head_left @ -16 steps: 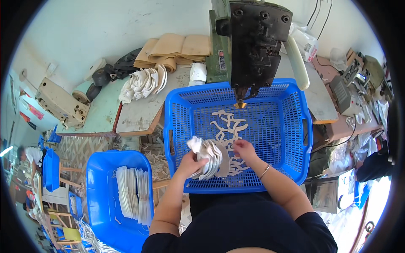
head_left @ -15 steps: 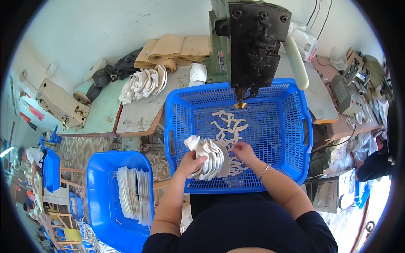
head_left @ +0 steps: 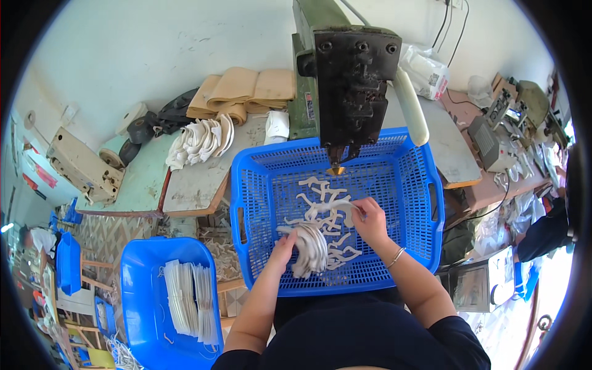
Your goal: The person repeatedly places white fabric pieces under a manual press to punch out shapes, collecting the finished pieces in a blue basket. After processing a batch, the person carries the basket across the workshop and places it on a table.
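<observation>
A blue tub of pale bundles stands at far left. Next, the left hand grips a pale stack over the blue basket (loose scraps lie inside). Nearer than the machine's brass tip, a curved strip arches to the right hand, which pinches its end, apart from the left. A steady left grip should keep edges aligned; the right works best taking one piece.

Lettering was illegible: the green press column bore a small label, the plastic bag a square code.
</observation>
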`<state>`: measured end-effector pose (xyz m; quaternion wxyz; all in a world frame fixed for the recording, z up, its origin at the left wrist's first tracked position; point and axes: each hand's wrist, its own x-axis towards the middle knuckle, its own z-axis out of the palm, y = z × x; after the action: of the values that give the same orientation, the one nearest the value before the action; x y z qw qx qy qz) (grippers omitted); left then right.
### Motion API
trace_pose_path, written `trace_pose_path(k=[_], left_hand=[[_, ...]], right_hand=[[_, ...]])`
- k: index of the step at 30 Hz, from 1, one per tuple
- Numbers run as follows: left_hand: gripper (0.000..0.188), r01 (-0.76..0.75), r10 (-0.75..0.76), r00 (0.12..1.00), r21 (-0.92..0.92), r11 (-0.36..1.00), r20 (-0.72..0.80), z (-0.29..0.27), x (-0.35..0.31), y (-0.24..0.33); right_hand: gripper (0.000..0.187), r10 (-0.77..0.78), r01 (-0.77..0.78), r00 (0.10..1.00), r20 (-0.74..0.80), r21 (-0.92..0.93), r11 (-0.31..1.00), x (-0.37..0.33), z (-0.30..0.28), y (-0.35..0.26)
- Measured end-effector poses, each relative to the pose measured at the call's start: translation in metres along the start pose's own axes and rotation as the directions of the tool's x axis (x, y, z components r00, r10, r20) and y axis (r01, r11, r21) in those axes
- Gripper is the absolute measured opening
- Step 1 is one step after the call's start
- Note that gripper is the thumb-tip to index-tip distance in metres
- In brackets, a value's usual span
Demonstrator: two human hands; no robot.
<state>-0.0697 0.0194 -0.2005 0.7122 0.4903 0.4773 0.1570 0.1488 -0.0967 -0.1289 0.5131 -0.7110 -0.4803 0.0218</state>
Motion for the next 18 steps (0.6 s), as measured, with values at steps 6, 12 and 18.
trace_pose_path(k=[6,12,18], left_hand=[[0.036,-0.313,0.355,0.907,-0.204,0.928,0.226,0.034,-0.018,0.058],[0.031,0.067,0.287,0.868,-0.669,0.741,0.405,0.07,-0.053,0.091],[0.028,0.034,0.202,0.972,-0.925,0.379,0.119,0.082,-0.036,0.079]], right_hand=[[0.025,-0.565,0.562,0.822,-0.072,-0.063,0.825,0.004,-0.021,-0.037],[0.027,-0.072,0.092,0.993,-0.092,0.234,0.968,-0.004,-0.007,-0.039],[0.041,0.228,-0.629,0.766,0.601,0.774,0.075,-0.03,0.001,-0.038]])
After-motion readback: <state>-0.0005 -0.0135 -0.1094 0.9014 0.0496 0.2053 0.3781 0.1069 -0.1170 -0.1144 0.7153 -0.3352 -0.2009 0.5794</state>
